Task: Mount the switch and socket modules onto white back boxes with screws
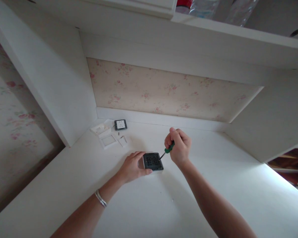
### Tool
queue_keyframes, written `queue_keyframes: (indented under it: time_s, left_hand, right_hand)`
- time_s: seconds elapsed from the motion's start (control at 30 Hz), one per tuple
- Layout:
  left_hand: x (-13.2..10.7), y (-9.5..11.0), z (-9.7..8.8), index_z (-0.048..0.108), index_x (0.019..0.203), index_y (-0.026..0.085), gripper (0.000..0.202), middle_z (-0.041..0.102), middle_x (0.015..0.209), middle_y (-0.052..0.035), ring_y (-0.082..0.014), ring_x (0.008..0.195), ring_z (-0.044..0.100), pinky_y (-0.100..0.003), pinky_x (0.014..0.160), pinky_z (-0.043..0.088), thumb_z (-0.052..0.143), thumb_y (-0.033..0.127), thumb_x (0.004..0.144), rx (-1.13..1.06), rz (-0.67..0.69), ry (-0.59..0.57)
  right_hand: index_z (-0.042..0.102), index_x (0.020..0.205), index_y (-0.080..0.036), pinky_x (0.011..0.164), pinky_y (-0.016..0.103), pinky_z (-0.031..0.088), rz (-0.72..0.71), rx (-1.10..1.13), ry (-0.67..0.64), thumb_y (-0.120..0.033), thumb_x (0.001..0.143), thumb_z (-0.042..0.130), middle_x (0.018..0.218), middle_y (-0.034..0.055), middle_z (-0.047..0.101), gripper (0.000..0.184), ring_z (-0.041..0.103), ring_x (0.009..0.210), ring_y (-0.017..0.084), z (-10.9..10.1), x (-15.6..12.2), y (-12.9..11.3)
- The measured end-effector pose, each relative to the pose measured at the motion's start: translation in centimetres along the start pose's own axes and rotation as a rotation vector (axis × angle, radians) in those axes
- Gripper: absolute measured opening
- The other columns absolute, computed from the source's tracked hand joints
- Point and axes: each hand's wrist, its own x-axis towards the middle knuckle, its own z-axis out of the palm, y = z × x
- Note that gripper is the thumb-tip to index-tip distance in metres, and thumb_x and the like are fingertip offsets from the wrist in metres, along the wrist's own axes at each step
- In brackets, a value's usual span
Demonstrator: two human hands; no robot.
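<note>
A square socket box (153,161), with a black inner face and white sides, lies on the white desktop. My left hand (134,167) grips it from the left, fingers at the far edge and thumb along the near edge. Wrapped in my right hand (178,147) is a screwdriver (167,150) with a green handle. Its thin shaft slants down to the left, and the tip meets the right part of the black face. Whether a screw sits under the tip is too small to tell.
Toward the back left lie a socket insert (120,124), a white frame (108,140), a small white cover piece (123,141) and a white box part (99,129). Side panels (47,66) flank the desktop (144,208), and a shelf (225,29) overhangs it.
</note>
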Motion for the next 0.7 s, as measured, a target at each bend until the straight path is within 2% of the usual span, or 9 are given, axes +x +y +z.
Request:
queue_keyframes:
  time_s: [0.1, 0.17, 0.3, 0.4, 0.53, 0.63, 0.7]
  left_hand:
    - [0.0, 0.0, 0.0, 0.049, 0.126, 0.023, 0.074, 0.053, 0.127, -0.0069, -0.0278, 0.118, 0.047, -0.038, 0.101, 0.036, 0.069, 0.057, 0.063, -0.007, -0.003, -0.006]
    - [0.0, 0.1, 0.0, 0.049, 0.126, 0.023, 0.074, 0.053, 0.128, -0.007, -0.0281, 0.118, 0.047, -0.038, 0.101, 0.036, 0.07, 0.057, 0.063, -0.01, -0.006, -0.01]
    - [0.0, 0.3, -0.2, 0.049, 0.126, 0.022, 0.073, 0.054, 0.127, -0.0069, -0.028, 0.117, 0.047, -0.038, 0.101, 0.035, 0.07, 0.054, 0.064, -0.005, -0.012, -0.014]
    - [0.0, 0.5, -0.4, 0.05, 0.126, 0.022, 0.072, 0.054, 0.126, -0.0066, -0.0278, 0.116, 0.048, -0.037, 0.101, 0.035, 0.07, 0.054, 0.064, -0.007, -0.022, -0.019]
    - [-0.1, 0.6, -0.5, 0.049, 0.127, 0.022, 0.073, 0.053, 0.128, -0.0067, -0.028, 0.118, 0.047, -0.037, 0.102, 0.035, 0.069, 0.056, 0.064, -0.01, -0.03, -0.028]
    - [-0.1, 0.6, -0.5, 0.049, 0.127, 0.022, 0.074, 0.052, 0.129, -0.0071, -0.0281, 0.118, 0.047, -0.037, 0.101, 0.035, 0.069, 0.056, 0.064, -0.013, -0.033, -0.03]
    - [-0.1, 0.6, -0.6, 0.049, 0.127, 0.022, 0.074, 0.053, 0.128, -0.0069, -0.0282, 0.118, 0.047, -0.038, 0.101, 0.036, 0.07, 0.055, 0.064, -0.018, -0.033, -0.033]
  right_hand:
    - [0.041, 0.053, -0.02, 0.035, 0.021, 0.027, -0.003, -0.034, -0.029, -0.037, 0.084, 0.056, 0.044, -0.0064, 0.042, 0.038, 0.038, 0.037, 0.007, 0.0, 0.0, -0.1]
    - [0.043, 0.056, -0.019, 0.039, 0.021, 0.032, 0.002, -0.113, -0.082, -0.038, 0.085, 0.054, 0.048, -0.0054, 0.045, 0.035, 0.041, 0.041, 0.008, 0.0, 0.0, -0.3]
    - [0.056, 0.082, -0.02, 0.052, 0.022, 0.042, 0.075, -0.274, -0.324, -0.033, 0.085, 0.049, 0.069, -0.0022, 0.055, 0.015, 0.052, 0.061, 0.011, -0.2, 0.4, -1.2]
    - [0.055, 0.099, -0.023, 0.06, 0.024, 0.046, 0.094, -0.368, -0.465, -0.029, 0.084, 0.048, 0.085, -0.0005, 0.058, 0.018, 0.055, 0.073, 0.013, -0.7, 0.9, -1.8]
    - [0.056, 0.11, -0.024, 0.064, 0.026, 0.048, -0.009, -0.586, -0.592, -0.031, 0.086, 0.049, 0.099, 0.0033, 0.06, 0.026, 0.058, 0.079, 0.014, -1.6, 2.0, -3.0]
    - [0.06, 0.109, -0.024, 0.066, 0.026, 0.048, -0.147, -0.795, -0.705, -0.034, 0.087, 0.05, 0.105, 0.0055, 0.06, 0.027, 0.059, 0.086, 0.016, -2.3, 2.8, -4.3]
    - [0.057, 0.117, -0.025, 0.071, 0.028, 0.049, -0.198, -0.926, -0.788, -0.034, 0.088, 0.047, 0.115, 0.0066, 0.058, 0.031, 0.059, 0.091, 0.017, -2.6, 3.2, -5.4]
